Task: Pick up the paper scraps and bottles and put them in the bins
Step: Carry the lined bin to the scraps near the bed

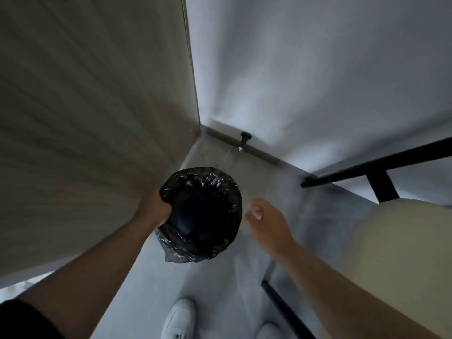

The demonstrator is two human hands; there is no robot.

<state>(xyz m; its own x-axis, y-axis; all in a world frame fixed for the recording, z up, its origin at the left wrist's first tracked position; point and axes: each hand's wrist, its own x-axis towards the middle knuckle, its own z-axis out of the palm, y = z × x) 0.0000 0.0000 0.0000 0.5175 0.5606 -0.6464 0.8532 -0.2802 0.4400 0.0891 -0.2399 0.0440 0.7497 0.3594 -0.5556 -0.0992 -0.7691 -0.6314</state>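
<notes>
A dark sleeve [17, 319] is being shown nearest the lens, at the lower left. The left hand [156, 209] is being clamped on the near-left rim of the bin [203, 250], its fingers curled over the black liner [176, 182]. The right hand [266, 218] is being held just beside the bin's right rim. A small white bit, seemingly a paper scrap [257, 213], is being shown at its fingertips; whether it is being pinched or let go cannot be told through the blur.

The scrap is being held outside the rim, not over the opening, so it is likely to be dropped onto the floor [220, 289] beside the bin. The liner is also being put at risk of being dragged off the rim by the left hand's grip, and the bin of being tipped.

The bin is being kept near the floor's far corner, where a panelled wall [85, 118] is being met by a white wall [318, 69] carrying a door stopper [244, 137]. White shoes [179, 319] are being seen at the floor's near edge. The right side is being crowded by a black frame [376, 165] and a cream cushion [403, 253].
</notes>
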